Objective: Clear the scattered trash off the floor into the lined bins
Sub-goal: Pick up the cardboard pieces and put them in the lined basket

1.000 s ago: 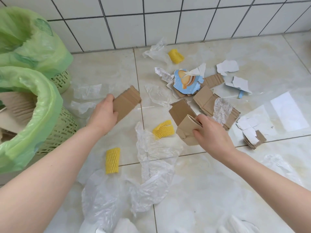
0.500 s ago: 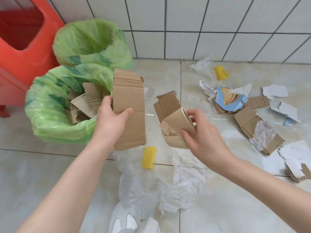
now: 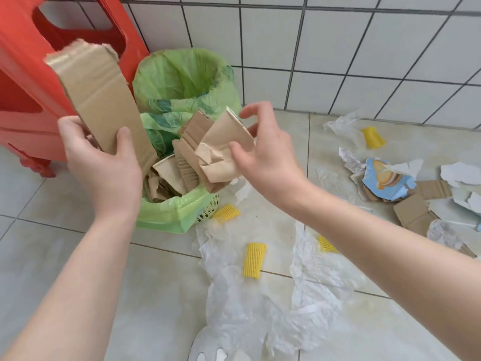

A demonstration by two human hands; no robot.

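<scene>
Cardboard filled the left hand: its grip was closed around the lower end of a long brown cardboard strip, thumb across the front, the strip standing tilted up and to the left in front of a red plastic stool. The right hand had a loose, spread grip, fingers apart and only lightly curled; a crumpled paper cup and a torn cardboard piece sat just at its fingertips above the near bin, and whether the fingers were touching them I cannot tell.

Below both hands stood the near bin, a pale mesh basket with a green liner, already holding crushed cups and corrugated scraps. Behind it, against the white tiled wall, was a second lined bin, its green bag open.

On the floor to the right lay sheets of clear plastic film, with yellow foam nets scattered on and beside them. Further right were a blue printed wrapper, more cardboard pieces and torn white paper, well apart from the bins.
</scene>
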